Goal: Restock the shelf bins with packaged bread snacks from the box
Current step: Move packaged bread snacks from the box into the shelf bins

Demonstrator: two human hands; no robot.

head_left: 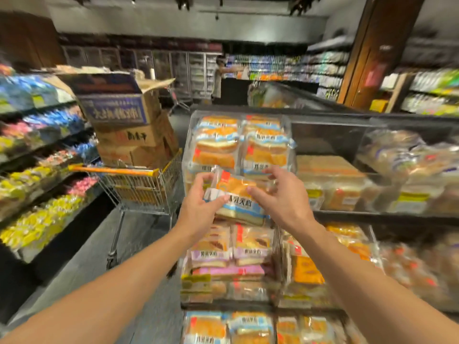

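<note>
while both hands grip one bread packet (236,194) in front of the clear upper bin (242,145), left hand (198,202) at its left end and right hand (278,197) at its right, restocking appears midway: that bin looks nearly full, boxes (129,125) remain in the cart (139,187). open room lies above the bin's front edge.

A clear plastic shelf bin (238,145) stands on the top tier of the dark metal shelving unit (347,216), right of a yellow-rimmed wire shopping cart (139,187). Stacked brown cardboard boxes (131,130) sit in the cart. Blue-and-orange wrapped bread packets (217,142) lie in the bin. Further bins sit on the tiers below it.
</note>
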